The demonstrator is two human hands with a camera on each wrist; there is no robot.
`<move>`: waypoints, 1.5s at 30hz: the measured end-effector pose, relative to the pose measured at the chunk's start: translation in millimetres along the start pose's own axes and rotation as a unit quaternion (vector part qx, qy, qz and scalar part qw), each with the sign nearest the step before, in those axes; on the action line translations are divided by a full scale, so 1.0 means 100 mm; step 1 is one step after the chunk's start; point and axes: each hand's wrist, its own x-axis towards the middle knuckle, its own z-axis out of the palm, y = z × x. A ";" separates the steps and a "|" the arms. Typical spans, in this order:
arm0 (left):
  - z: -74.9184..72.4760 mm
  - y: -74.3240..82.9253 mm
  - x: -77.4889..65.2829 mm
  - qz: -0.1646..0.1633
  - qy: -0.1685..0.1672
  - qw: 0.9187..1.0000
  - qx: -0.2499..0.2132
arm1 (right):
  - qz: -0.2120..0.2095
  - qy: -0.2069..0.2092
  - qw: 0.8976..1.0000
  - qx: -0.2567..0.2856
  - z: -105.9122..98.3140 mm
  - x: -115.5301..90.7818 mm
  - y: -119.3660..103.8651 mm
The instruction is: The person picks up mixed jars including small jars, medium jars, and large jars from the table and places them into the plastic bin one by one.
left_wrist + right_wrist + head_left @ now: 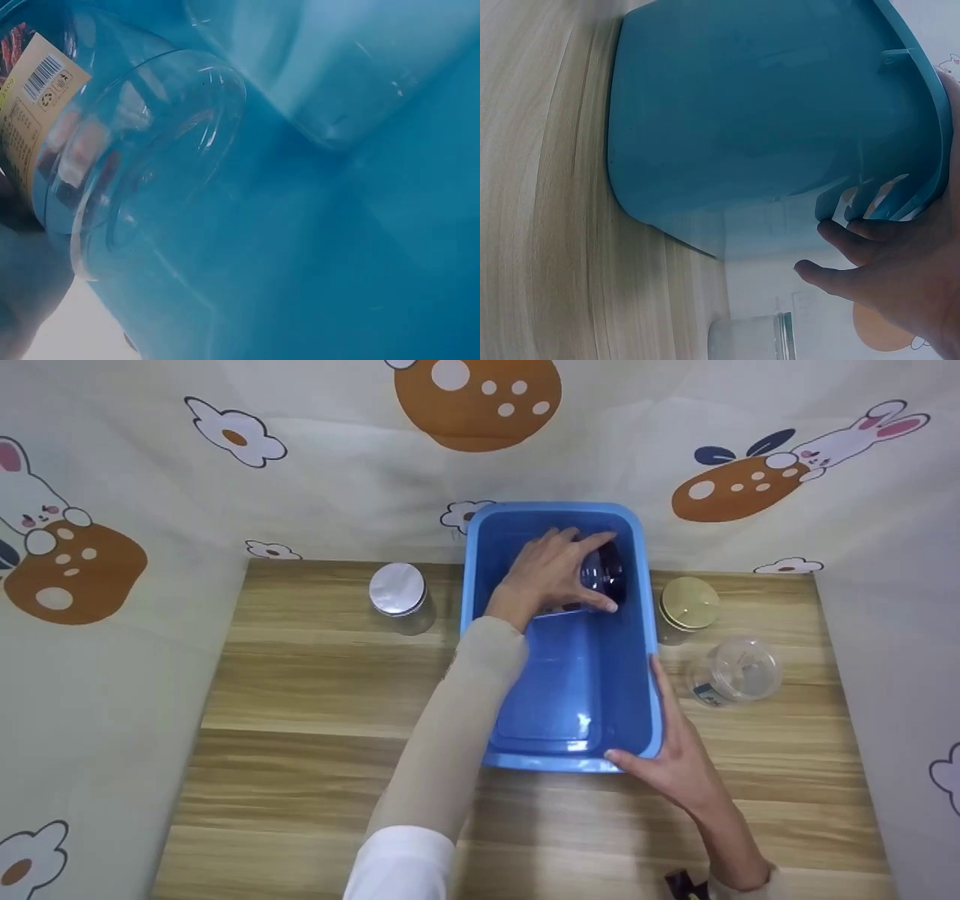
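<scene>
A deep blue plastic bin [562,682] stands on the wooden table. Inside its far end, my left hand [551,566] spans a clear jar with its thumb and fingers. This jar [150,142] lies tilted in the left wrist view, showing a tan label with a barcode, and finger surfaces show through its wall. In the head view my hand hides much of the jar; a dark end [611,574] shows by the fingertips. My right hand [679,757] holds the bin's near right corner, thumb over the front rim and fingers spread along the outer right wall [765,135].
Left of the bin stands a jar with a silver lid [397,589]. To its right are a jar with a gold lid [690,604] and a clear jar [742,669]. A patterned cloth [337,472] rises behind the table [315,682]. A dark object [681,883] lies by the right sleeve.
</scene>
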 end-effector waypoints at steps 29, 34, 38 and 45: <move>0.39 -0.15 0.08 0.009 -0.005 0.999 0.030 | 0.007 -0.005 1.000 0.030 0.02 0.00 0.00; 0.47 -0.17 0.09 0.006 -0.013 0.999 0.038 | 0.008 -0.007 0.999 0.043 0.02 0.00 0.01; 0.52 -0.19 0.11 0.006 -0.002 0.999 0.048 | 0.007 -0.002 0.999 0.036 0.01 0.00 0.02; 0.59 -0.23 0.10 0.003 -0.001 0.999 0.054 | 0.002 -0.003 1.000 0.017 0.01 0.00 0.02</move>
